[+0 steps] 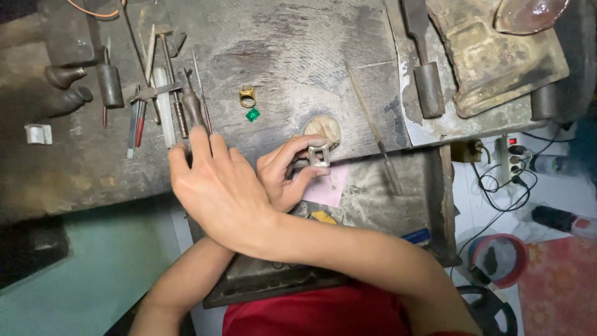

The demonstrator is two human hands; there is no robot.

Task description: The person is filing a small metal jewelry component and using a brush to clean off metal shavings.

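The person's arms are crossing over a red garment (pixel 311 314) at the near edge of the view. The right hand (pixel 214 186), coming from the lower right, is reaching leftward across the other forearm; its fingers are lying loosely together, with the fingertips touching a dark-handled pointed hand tool (pixel 194 109) at the edge of the tool cluster. Whether this grip is closing on the tool cannot be told.

The left hand (pixel 283 177), coming from the lower left, is lying partly under the right wrist. Its grip is pinching a small square silver-coloured metal frame (pixel 319 155) between thumb and forefinger, holding it over the front edge of the worn dark wooden counter (pixel 292 56), just above a pink paper slip (pixel 328 186).

Just beyond the frame a round wooden peg end (pixel 323 129) is sitting on the counter. Further in, a small green cut stone (pixel 252 114) is lying just beside a gold-coloured ring (pixel 247 96), the two close but apart. A long thin metal file (pixel 373 127) is lying diagonally to the right. A row of hand tools (pixel 155 106) is lying at the left, well apart from the ring.
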